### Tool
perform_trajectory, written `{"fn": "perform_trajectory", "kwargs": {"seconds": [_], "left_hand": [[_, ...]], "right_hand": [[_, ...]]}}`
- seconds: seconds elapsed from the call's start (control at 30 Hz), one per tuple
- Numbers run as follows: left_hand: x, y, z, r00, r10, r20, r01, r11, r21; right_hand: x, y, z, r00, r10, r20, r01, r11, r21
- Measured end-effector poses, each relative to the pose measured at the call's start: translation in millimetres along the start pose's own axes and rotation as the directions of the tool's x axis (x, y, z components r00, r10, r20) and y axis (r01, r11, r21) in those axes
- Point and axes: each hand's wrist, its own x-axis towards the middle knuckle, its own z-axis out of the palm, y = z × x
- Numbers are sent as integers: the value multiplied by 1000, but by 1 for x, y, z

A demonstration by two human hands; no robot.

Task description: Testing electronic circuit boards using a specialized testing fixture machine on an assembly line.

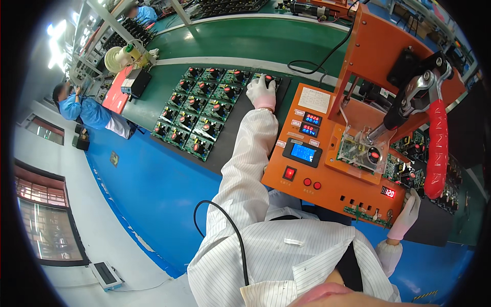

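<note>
My left hand (261, 93), in a white glove, reaches to the far end of a grid of green circuit boards (208, 127) with black and red parts. Its fingers are closed around the top of one circuit board (274, 81) there. My right hand (407, 215), also gloved, lies along the right edge of an orange test fixture (280, 175). Its fingers are stretched out beside more circuit boards (410, 177), with nothing seen in them. Another circuit board (355, 152) sits in the fixture under a clear plate, below a toggle clamp with a red handle (436, 148).
The boards rest on a dark mat (225, 153) on the green bench. Lit displays, a red switch (289, 173) and buttons are on the fixture's face. A black cable (327, 59) runs behind it. A person in blue (87, 111) stands at far left, near a black box (135, 83).
</note>
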Motion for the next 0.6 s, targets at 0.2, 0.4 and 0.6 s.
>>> {"fn": "perform_trajectory", "kwargs": {"seconds": [0.2, 0.4, 0.6], "left_hand": [[-1, 2, -4, 999, -9, -34, 8, 1000, -20], [-4, 4, -15, 993, -18, -114, 3, 991, -133], [-2, -8, -16, 996, -56, 64, 64, 989, -134]], "right_hand": [[2, 4, 2, 998, -59, -11, 59, 997, 40], [2, 5, 4, 999, -43, -5, 43, 997, 64], [2, -3, 5, 999, -52, 5, 51, 995, 85]]}}
